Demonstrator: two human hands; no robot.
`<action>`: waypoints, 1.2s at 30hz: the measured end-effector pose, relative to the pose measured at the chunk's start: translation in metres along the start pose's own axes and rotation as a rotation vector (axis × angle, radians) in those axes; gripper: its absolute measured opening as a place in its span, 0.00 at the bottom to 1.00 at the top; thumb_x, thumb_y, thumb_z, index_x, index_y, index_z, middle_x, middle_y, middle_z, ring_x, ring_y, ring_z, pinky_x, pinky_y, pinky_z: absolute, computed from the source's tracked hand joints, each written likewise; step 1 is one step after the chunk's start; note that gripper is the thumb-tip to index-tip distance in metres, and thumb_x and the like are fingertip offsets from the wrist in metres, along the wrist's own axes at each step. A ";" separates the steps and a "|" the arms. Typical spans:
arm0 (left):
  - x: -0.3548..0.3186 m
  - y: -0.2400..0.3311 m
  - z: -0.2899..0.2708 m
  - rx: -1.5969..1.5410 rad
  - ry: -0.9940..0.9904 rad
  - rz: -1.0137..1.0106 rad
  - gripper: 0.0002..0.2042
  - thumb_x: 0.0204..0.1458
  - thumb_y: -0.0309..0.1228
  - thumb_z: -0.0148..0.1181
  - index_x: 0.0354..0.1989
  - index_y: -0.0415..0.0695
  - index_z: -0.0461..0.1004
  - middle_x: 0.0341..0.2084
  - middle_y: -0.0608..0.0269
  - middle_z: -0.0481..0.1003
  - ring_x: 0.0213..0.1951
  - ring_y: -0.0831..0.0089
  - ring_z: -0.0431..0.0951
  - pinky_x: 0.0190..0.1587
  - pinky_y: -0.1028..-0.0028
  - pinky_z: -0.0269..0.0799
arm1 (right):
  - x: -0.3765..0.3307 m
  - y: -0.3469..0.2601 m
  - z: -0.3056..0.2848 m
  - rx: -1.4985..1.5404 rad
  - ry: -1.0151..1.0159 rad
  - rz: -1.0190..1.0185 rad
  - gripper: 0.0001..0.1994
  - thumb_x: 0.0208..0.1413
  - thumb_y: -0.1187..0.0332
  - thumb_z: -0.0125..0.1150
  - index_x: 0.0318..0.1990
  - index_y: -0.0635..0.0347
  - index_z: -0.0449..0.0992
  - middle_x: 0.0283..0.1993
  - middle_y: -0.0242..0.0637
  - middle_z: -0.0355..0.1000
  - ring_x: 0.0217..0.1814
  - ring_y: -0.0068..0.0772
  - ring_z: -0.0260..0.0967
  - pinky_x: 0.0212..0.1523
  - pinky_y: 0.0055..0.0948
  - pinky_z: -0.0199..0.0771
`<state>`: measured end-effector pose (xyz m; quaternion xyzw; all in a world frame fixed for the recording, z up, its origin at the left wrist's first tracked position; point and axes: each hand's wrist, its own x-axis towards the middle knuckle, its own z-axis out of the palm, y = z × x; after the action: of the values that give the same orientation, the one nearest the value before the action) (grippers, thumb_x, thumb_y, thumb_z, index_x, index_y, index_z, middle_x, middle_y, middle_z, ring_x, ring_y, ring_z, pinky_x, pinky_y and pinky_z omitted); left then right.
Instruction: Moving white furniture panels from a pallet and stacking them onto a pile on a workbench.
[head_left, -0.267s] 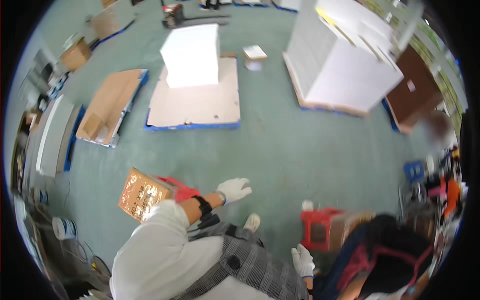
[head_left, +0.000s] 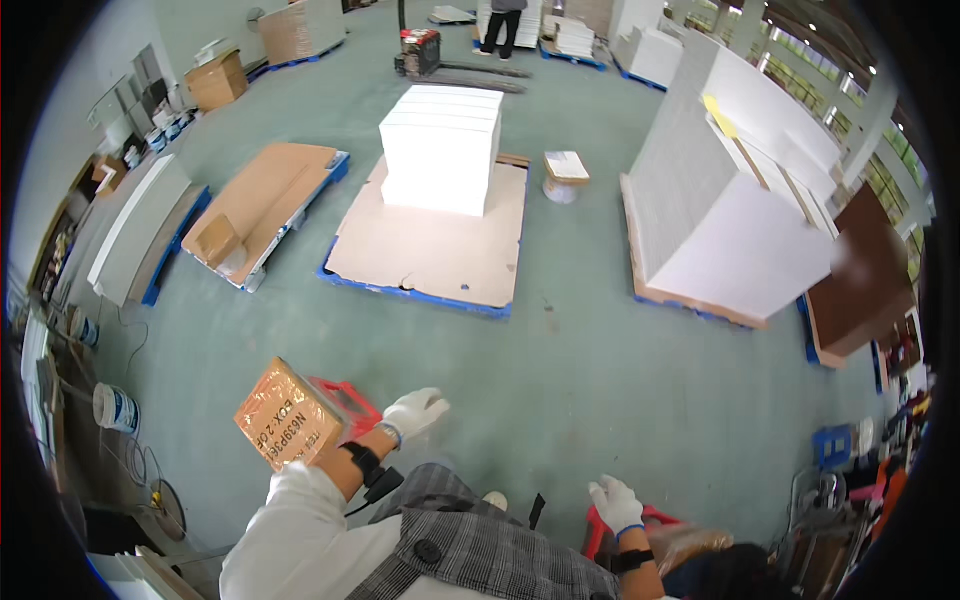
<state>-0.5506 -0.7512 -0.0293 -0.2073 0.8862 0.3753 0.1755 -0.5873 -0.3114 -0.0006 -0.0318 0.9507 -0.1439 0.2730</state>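
Observation:
My left hand [head_left: 416, 412], in a white work glove, is held out over the floor with its fingers loosely stretched and nothing in them. Beside that forearm is a brown cardboard box [head_left: 290, 412] wrapped in clear tape, with black print on its side. A red plastic stool or stand [head_left: 350, 400] shows between the box and the left hand. My right hand [head_left: 616, 502], gloved in white too, hangs empty with its fingers apart. Below it, partly covered by the hand, is another red stand [head_left: 598, 530] with a tape-wrapped brown box [head_left: 692, 543] beside it.
Ahead, a stack of white boards [head_left: 435, 160] stands on a cardboard-covered blue pallet [head_left: 430, 260]. A lidded bucket [head_left: 564, 180] is beside it. A large white stack [head_left: 730, 215] rises on the right. Farther off are a red pallet jack [head_left: 420, 52] and a standing person [head_left: 503, 25]. Someone in dark clothes [head_left: 735, 575] is close at lower right.
The view has tilted up and shifted left. My left hand has drawn back toward the box, and my right hand has risen forward over the right red stand.

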 end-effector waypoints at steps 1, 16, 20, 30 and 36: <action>0.001 -0.014 -0.008 -0.050 0.052 -0.050 0.27 0.57 0.54 0.50 0.56 0.48 0.73 0.50 0.50 0.77 0.55 0.51 0.75 0.57 0.61 0.69 | 0.027 -0.015 -0.009 -0.016 0.029 -0.057 0.23 0.60 0.44 0.51 0.46 0.55 0.77 0.48 0.49 0.77 0.55 0.56 0.72 0.54 0.50 0.71; 0.209 -0.108 -0.247 -0.249 0.338 -0.316 0.28 0.56 0.57 0.51 0.55 0.49 0.75 0.49 0.52 0.79 0.54 0.52 0.76 0.57 0.63 0.69 | 0.356 -0.127 0.004 0.042 -0.349 0.117 0.29 0.60 0.43 0.47 0.47 0.62 0.79 0.44 0.50 0.79 0.49 0.50 0.76 0.51 0.41 0.73; 0.279 -0.097 -0.288 -0.260 0.277 -0.309 0.28 0.56 0.57 0.50 0.55 0.48 0.75 0.49 0.52 0.79 0.54 0.52 0.76 0.57 0.63 0.69 | 0.417 -0.144 0.004 0.399 -0.341 0.292 0.26 0.58 0.45 0.50 0.38 0.64 0.80 0.32 0.44 0.78 0.33 0.43 0.77 0.41 0.39 0.75; 0.460 -0.103 -0.410 -0.131 0.348 -0.417 0.28 0.55 0.55 0.50 0.55 0.47 0.75 0.48 0.49 0.78 0.53 0.51 0.76 0.56 0.60 0.69 | 0.674 -0.288 -0.052 0.425 -0.261 0.339 0.25 0.57 0.45 0.54 0.40 0.63 0.79 0.38 0.49 0.78 0.40 0.49 0.78 0.42 0.43 0.76; 0.537 -0.146 -0.489 -0.121 0.410 -0.497 0.28 0.55 0.56 0.51 0.53 0.46 0.76 0.47 0.49 0.79 0.53 0.52 0.77 0.55 0.60 0.70 | 0.789 -0.468 -0.104 0.125 -0.235 -0.051 0.30 0.60 0.42 0.46 0.50 0.61 0.79 0.54 0.55 0.74 0.59 0.57 0.69 0.60 0.46 0.67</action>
<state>-1.0114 -1.3309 -0.0450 -0.4987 0.8015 0.3232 0.0673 -1.3202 -0.8422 -0.1824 -0.0556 0.9001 -0.2052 0.3803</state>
